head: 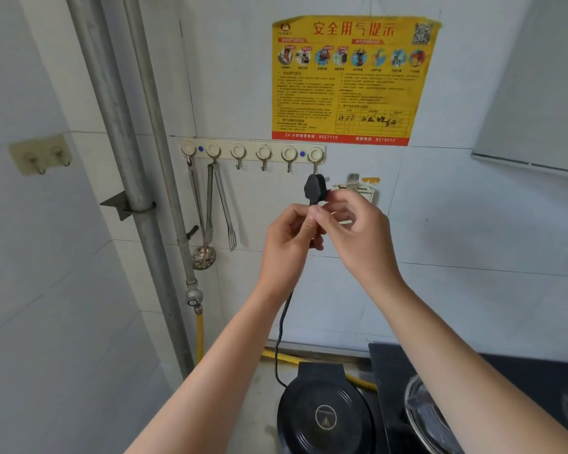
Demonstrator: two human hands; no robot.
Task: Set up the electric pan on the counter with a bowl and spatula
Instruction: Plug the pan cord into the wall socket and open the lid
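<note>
The black electric pan (pixel 325 411) sits closed on the counter at the bottom middle. Its black cord (pixel 281 332) runs up to a black plug (pixel 314 189) held in front of the wall. My left hand (pixel 289 240) grips the cord just below the plug. My right hand (pixel 351 231) pinches the plug's base, its prongs pointing right toward a white wall socket (pixel 361 191). A slotted metal spatula (pixel 225 208) hangs from the hook rail at the left. A clear glass bowl (pixel 421 417) stands at the bottom right, partly hidden by my right forearm.
A cream hook rail (pixel 253 153) also carries a skimmer ladle (pixel 202 224). Grey pipes (pixel 135 158) run down the corner, ending in a yellow gas hose (pixel 200 335). A black stove top (pixel 390 365) lies right of the pan. A yellow notice (pixel 351 80) is on the wall.
</note>
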